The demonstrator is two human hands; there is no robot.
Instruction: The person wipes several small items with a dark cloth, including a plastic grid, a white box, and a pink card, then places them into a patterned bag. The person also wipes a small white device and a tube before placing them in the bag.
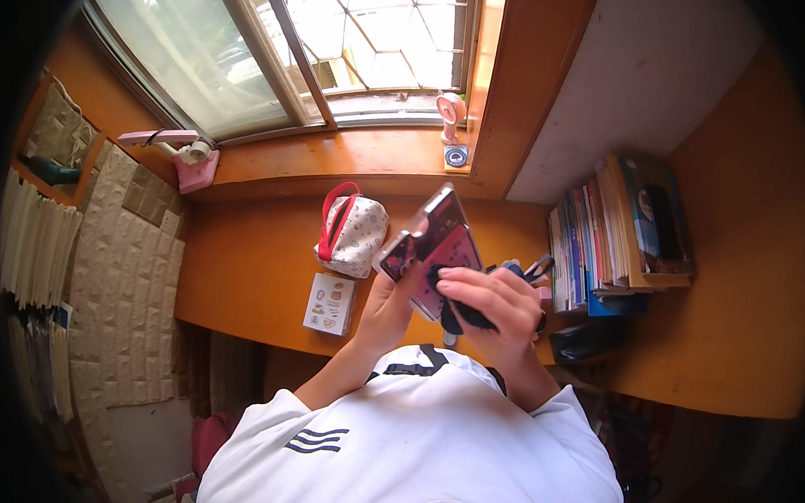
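Above the desk, my left hand (382,310) grips the lower left edge of a flat, clear-edged case (451,230), perhaps a phone case, with a dark and pink patterned face. The case is tilted, its far corner pointing toward the window. In my right hand (500,305) is a bunched dark cloth (465,318), pressed by the fingers against the lower right part of the case. Just left of the case stands a white patterned zip pouch (360,233) with a red handle. Nearer to me lies a small white box or pad (329,303) with printed stickers or drawings.
Upright books (592,238) line the desk's right side, with a black pouch (585,341) before them. A pink handheld fan (451,113) stands on the windowsill (353,153). A pink desk lamp (196,168) is at the left. Behind my right hand, scissors-like handles (540,266) show partly.
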